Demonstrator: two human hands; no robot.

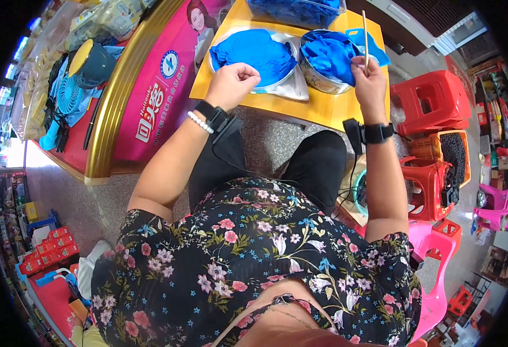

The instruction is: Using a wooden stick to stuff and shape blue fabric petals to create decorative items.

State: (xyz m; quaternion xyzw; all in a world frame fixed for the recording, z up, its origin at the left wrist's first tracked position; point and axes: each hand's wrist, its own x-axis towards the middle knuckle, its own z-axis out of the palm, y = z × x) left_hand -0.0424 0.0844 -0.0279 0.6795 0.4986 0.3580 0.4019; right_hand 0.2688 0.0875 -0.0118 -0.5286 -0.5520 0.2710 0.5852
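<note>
My left hand point(234, 85) is closed in a pinch at the near left edge of a pile of blue cloth-like material point(253, 55). Whether anything tiny sits between its fingertips is hidden. That pile fills a round, shallow container point(279, 82). My right hand point(371, 81) has its fingers closed around the lower end of a thin wooden stick point(365, 32), which points up and away. Beside this hand, a round tin point(324, 82) holds more of the crumpled blue material point(330, 55).
The containers rest on a yellow wooden table point(338, 103). At its far side are a clear box point(297, 13) of blue material and a light-blue plastic piece point(375, 46). A pink, gold-edged counter point(135, 110) stands left. Red stools point(433, 99) stand right.
</note>
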